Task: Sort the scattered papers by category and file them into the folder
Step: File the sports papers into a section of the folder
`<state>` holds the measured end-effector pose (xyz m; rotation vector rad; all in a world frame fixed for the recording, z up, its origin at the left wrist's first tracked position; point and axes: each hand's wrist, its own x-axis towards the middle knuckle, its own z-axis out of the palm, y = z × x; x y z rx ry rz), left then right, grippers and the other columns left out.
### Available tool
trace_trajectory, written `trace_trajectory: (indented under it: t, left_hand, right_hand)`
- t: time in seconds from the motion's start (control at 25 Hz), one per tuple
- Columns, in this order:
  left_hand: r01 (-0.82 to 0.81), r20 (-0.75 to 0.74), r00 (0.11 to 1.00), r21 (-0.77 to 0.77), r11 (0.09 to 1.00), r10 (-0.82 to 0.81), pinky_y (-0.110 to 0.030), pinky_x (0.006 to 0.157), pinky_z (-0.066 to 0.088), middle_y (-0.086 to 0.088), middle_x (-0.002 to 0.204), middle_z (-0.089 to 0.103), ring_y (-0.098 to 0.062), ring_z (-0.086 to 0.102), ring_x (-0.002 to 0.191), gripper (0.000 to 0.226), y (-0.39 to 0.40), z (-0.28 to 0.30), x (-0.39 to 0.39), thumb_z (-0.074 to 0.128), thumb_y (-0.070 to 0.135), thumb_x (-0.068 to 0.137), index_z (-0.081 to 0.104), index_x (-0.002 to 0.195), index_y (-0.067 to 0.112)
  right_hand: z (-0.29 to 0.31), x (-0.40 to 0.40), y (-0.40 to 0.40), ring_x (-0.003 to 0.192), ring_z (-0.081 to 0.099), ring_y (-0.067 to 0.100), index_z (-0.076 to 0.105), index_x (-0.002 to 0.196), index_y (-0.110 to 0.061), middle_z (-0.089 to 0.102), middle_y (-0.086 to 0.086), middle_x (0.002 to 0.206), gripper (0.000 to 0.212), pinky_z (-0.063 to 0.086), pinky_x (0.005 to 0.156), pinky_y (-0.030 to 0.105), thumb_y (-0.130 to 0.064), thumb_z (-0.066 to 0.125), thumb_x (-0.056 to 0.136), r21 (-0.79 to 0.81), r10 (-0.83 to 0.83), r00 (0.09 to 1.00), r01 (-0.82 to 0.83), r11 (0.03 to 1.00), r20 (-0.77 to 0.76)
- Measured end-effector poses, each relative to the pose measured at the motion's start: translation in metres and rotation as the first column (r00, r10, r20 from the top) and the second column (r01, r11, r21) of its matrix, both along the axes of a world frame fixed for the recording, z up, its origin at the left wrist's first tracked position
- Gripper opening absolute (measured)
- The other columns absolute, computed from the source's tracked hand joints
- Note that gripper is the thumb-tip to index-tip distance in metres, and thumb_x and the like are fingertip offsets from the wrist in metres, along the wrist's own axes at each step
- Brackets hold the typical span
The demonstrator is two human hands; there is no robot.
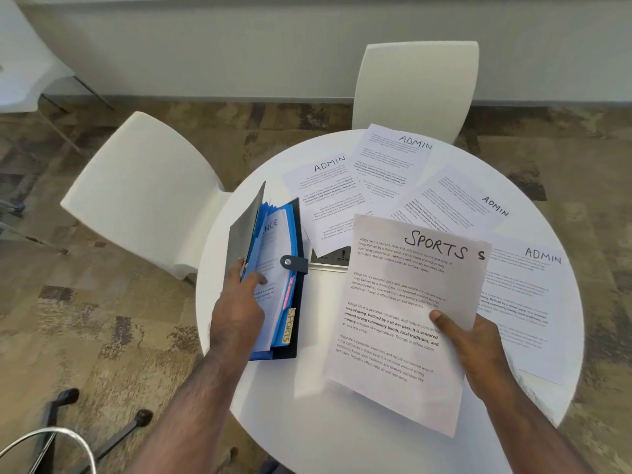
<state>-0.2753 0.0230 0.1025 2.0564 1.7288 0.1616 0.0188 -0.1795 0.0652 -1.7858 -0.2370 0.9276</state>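
Left hand (239, 302) is spreading the folder's (273, 268) dividers open while right hand (475, 343) is pinching the SPORTS sheets (403, 313) above the table (307, 405).

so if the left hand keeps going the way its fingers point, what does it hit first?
The left hand points up and away into the open folder. Its fingers already rest on the filed sheets there, so it would press into those first, then probably the blue dividers. Depth is unclear.
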Motion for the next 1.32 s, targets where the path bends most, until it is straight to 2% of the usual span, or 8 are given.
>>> trace_trajectory:
  t: [0.08, 0.16, 0.28, 0.4, 0.48, 0.76, 1.04, 1.32]
  left_hand:
    - [-0.061, -0.078, 0.995, -0.085, 0.995, 0.054, -0.032, 0.074, 0.051, 0.000, 0.158, 0.033, -0.030, 0.062, 0.108, 0.048, 0.007, -0.002, 0.002, 0.045, -0.011, 0.086, 0.065, 0.119, 0.017]
    - [-0.072, -0.128, 0.990, -0.101, 0.992, 0.059, -0.035, 0.090, 0.048, -0.009, 0.147, 0.046, -0.031, 0.059, 0.116, 0.044, 0.010, -0.003, 0.004, 0.042, -0.004, 0.093, 0.059, 0.131, 0.009]
    - [-0.032, -0.076, 0.997, -0.088, 0.996, 0.025, -0.037, 0.094, 0.048, -0.011, 0.141, 0.046, -0.030, 0.056, 0.121, 0.045, 0.010, -0.004, 0.005, 0.053, 0.010, 0.096, 0.046, 0.141, 0.005]
    - [-0.034, -0.116, 0.993, -0.177, 0.984, 0.013, -0.038, 0.089, 0.052, -0.003, 0.142, 0.037, -0.024, 0.052, 0.124, 0.091, 0.008, -0.003, 0.006, 0.078, 0.046, 0.080, 0.030, 0.149, 0.011]
    - [-0.034, -0.134, 0.991, -0.161, 0.986, 0.012, -0.039, 0.086, 0.054, -0.002, 0.143, 0.034, -0.021, 0.050, 0.125, 0.108, 0.007, -0.005, 0.007, 0.084, 0.053, 0.069, 0.026, 0.150, 0.012]
    - [-0.045, -0.178, 0.984, -0.129, 0.991, 0.022, -0.042, 0.082, 0.056, -0.001, 0.144, 0.030, -0.021, 0.052, 0.122, 0.113, 0.002, -0.010, 0.009, 0.085, 0.056, 0.065, 0.023, 0.150, 0.013]
    - [-0.042, -0.155, 0.987, -0.058, 0.997, 0.032, -0.039, 0.078, 0.050, -0.001, 0.147, 0.030, -0.028, 0.060, 0.110, 0.068, -0.004, -0.014, 0.011, 0.061, 0.016, 0.085, 0.030, 0.145, 0.011]
    - [-0.052, -0.201, 0.978, -0.008, 0.999, 0.050, -0.039, 0.075, 0.055, 0.002, 0.148, 0.029, -0.023, 0.059, 0.113, 0.081, -0.010, -0.016, 0.013, 0.073, 0.030, 0.085, 0.026, 0.149, 0.013]
  right_hand:
    - [0.000, 0.000, 0.000, 0.088, 0.075, 0.025, 0.074, 0.104, -0.014, 0.078, 0.002, 0.093, 0.024, 0.058, 0.086, 0.045, -0.021, 0.079, 0.082, 0.010, 0.004, 1.000, -0.004, 1.000, 0.001]
    - [0.000, 0.000, 0.001, 0.087, 0.075, 0.025, 0.074, 0.103, -0.015, 0.078, 0.002, 0.092, 0.023, 0.057, 0.085, 0.044, -0.020, 0.079, 0.082, 0.016, -0.002, 1.000, 0.002, 1.000, 0.002]
    - [0.000, 0.001, 0.001, 0.086, 0.075, 0.025, 0.074, 0.100, -0.016, 0.079, 0.001, 0.090, 0.020, 0.058, 0.084, 0.044, -0.022, 0.080, 0.081, 0.003, -0.003, 1.000, 0.003, 1.000, -0.002]
    - [0.001, 0.002, 0.000, 0.088, 0.074, 0.026, 0.074, 0.103, -0.015, 0.078, 0.002, 0.093, 0.024, 0.057, 0.085, 0.044, -0.022, 0.080, 0.081, 0.001, -0.005, 1.000, 0.005, 1.000, 0.000]
    - [0.003, 0.002, 0.001, 0.088, 0.074, 0.026, 0.074, 0.103, -0.014, 0.078, 0.003, 0.092, 0.023, 0.057, 0.085, 0.043, -0.021, 0.079, 0.081, 0.002, -0.006, 1.000, 0.006, 1.000, -0.002]
    - [0.008, 0.002, 0.002, 0.088, 0.074, 0.027, 0.073, 0.105, -0.012, 0.078, 0.005, 0.094, 0.024, 0.057, 0.087, 0.045, -0.021, 0.078, 0.083, -0.007, -0.005, 1.000, 0.005, 1.000, 0.004]
    - [0.009, 0.002, 0.000, 0.087, 0.074, 0.029, 0.074, 0.100, -0.014, 0.078, 0.004, 0.091, 0.019, 0.057, 0.086, 0.048, -0.021, 0.078, 0.083, -0.024, 0.001, 1.000, -0.001, 1.000, 0.012]
    - [0.009, 0.000, 0.000, 0.088, 0.074, 0.027, 0.074, 0.102, -0.013, 0.078, 0.004, 0.093, 0.021, 0.056, 0.090, 0.052, -0.020, 0.078, 0.083, -0.021, -0.011, 1.000, 0.011, 1.000, 0.002]
